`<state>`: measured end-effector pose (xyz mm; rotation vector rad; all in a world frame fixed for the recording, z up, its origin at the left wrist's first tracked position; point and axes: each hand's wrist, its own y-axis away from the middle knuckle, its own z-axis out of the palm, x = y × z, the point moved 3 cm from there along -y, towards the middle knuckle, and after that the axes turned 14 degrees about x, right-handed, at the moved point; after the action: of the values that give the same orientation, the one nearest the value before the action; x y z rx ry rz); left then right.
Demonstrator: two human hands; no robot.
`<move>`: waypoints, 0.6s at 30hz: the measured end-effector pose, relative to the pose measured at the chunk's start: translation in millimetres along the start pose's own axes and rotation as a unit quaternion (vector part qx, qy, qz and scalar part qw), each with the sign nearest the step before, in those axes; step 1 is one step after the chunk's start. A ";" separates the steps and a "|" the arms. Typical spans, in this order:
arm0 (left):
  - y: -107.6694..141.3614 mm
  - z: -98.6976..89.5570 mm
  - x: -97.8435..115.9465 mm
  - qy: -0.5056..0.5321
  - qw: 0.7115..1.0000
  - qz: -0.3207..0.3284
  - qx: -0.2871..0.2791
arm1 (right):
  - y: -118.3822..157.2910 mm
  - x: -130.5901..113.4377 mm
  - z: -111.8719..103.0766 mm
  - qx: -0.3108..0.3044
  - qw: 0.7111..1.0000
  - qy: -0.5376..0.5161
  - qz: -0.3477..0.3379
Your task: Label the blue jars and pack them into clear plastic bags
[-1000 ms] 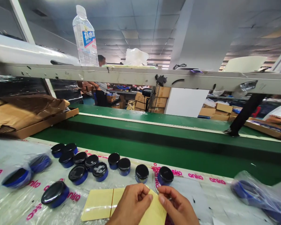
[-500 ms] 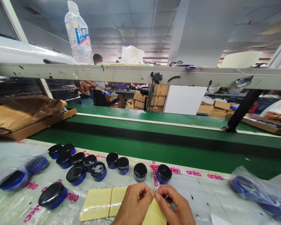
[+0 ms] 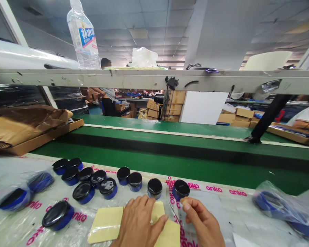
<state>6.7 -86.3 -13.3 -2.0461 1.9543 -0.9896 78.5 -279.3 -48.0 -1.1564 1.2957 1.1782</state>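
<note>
My left hand [image 3: 139, 221] lies spread, palm down, across yellow sheets [image 3: 106, 223], which look like glossy label backing. Part of the sheets is hidden under it. To the right of their edge, my right hand [image 3: 202, 219] is raised with thumb and forefinger pinched together; whatever is between the fingertips is too small or clear to make out. Just beyond that pinch stands a round blue tub with a black lid [image 3: 181, 189]. Another black-lidded tub [image 3: 155, 188] is behind my left hand.
Several similar tubs [image 3: 85, 192] are grouped on the left of the plastic-covered table, two in clear bags [image 3: 15, 199]. Bagged blue items [image 3: 270, 206] lie at right. Beyond runs a green conveyor belt [image 3: 144, 154], under a shelf rail [image 3: 134, 79] holding a bottle [image 3: 83, 37].
My hands have moved apart from their shared pinch. The left has flattened onto the yellow sheets, and the right has shifted rightward, still pinched.
</note>
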 end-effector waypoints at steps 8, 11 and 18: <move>-38.0 7.3 -11.3 -0.128 0.976 0.165 -0.063 | 5.6 -4.2 8.2 0.027 0.996 -0.060 0.052; -41.5 16.1 -12.2 -0.166 0.965 0.187 -0.077 | 3.3 -2.8 6.2 0.035 0.996 -0.052 0.062; -52.3 7.9 -2.6 -0.054 0.992 0.092 -0.070 | 5.8 -9.1 9.9 0.014 0.998 -0.049 0.047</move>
<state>55.0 -79.0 7.2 -1.8999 2.1623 -0.7082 73.8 -268.7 -39.0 -1.0145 1.2984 1.2659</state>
